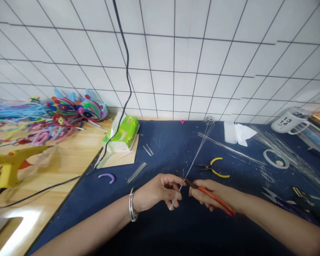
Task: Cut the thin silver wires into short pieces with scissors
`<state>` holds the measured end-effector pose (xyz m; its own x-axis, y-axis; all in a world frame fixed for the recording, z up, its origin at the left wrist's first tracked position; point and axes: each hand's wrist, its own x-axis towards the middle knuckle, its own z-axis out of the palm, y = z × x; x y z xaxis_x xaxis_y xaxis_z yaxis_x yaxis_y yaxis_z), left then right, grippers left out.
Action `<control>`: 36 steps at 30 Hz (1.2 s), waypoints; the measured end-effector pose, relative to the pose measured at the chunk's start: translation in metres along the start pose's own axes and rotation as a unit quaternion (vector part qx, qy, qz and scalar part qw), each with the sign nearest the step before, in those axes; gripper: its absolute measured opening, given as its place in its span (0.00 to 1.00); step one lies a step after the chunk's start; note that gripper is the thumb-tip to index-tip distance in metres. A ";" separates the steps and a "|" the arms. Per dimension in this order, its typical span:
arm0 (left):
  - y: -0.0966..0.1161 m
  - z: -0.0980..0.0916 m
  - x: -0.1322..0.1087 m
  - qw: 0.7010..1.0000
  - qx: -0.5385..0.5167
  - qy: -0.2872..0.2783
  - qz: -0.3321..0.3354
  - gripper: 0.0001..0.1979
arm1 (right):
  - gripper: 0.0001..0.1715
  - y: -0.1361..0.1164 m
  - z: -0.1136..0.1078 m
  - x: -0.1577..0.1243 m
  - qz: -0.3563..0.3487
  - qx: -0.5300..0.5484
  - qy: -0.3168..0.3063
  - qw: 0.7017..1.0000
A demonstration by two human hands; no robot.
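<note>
A thin bundle of metal wires [194, 160] slants across the blue work mat, with a tangled wire ball [209, 120] at its far end. Near the bundle's lower end, my left hand [164, 190], wearing a bangle, pinches the wires between thumb and fingers. My right hand [213, 193] grips orange-handled scissors [216, 200]. Their dark blades cross the wires just above my left fingertips; whether they are closed on the wires I cannot tell. Yellow-handled pliers [213, 168] lie open just beyond my right hand.
Cut wire pieces [137, 172] and a purple curved piece [107, 177] lie to the left. A tissue pack [124, 132], a black cable [126, 67] and a yellow glue gun [13, 167] are farther left. At right are loose wires [290, 149], a tape roll [276, 159] and a mug [289, 121].
</note>
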<state>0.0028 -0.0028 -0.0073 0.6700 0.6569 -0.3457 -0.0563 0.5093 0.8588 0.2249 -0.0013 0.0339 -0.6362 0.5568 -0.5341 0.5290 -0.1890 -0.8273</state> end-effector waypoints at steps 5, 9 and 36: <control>0.002 0.000 -0.001 1.000 0.003 -0.002 -0.002 0.19 | 0.23 -0.002 0.000 0.000 0.003 -0.008 0.001 1.000; 0.002 -0.001 -0.001 1.000 0.004 -0.002 -0.005 0.19 | 0.23 -0.007 0.000 -0.002 0.006 -0.022 0.001 1.000; -0.009 -0.010 0.007 0.993 -0.085 0.005 -0.086 0.18 | 0.17 0.010 0.005 0.021 0.187 0.172 -0.038 0.966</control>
<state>0.0010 0.0026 -0.0212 0.6738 0.5573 -0.4852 -0.0666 0.6998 0.7112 0.2139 0.0045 0.0137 -0.4832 0.3385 -0.8074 0.5207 -0.6302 -0.5759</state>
